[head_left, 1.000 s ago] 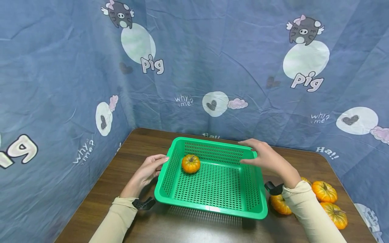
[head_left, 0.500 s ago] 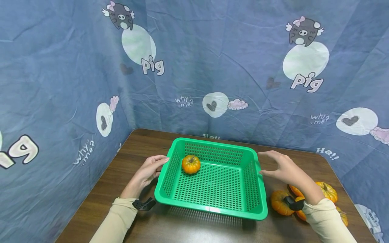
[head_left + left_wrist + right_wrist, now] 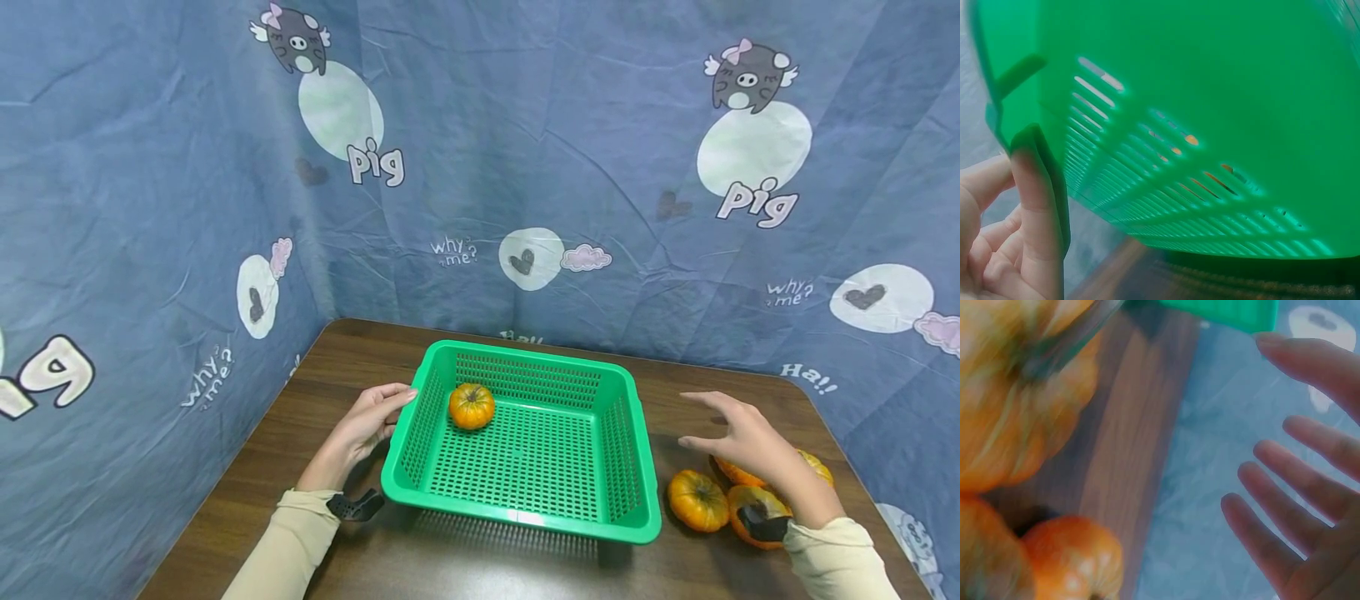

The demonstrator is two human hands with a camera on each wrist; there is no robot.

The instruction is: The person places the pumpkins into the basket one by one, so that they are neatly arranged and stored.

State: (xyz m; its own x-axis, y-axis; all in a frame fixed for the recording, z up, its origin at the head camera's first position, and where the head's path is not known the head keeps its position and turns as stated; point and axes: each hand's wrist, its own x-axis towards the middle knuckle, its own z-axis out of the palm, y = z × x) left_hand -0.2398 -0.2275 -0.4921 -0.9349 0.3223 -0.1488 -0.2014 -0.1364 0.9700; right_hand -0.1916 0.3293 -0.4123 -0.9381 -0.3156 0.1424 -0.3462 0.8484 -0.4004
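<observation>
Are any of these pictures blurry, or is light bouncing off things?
Head view: fairly sharp, with pale glare on the table in front of the basket, a small glint on its near rim and shadow underneath; left wrist view: hazy, the basket's side looking soft; right wrist view: softest on the large pumpkin, while the right hand looks somewhat clearer.

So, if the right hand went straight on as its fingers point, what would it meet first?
Likely the right rim of the green slotted basket; depth is unclear, so the right hand might pass above it.
</observation>
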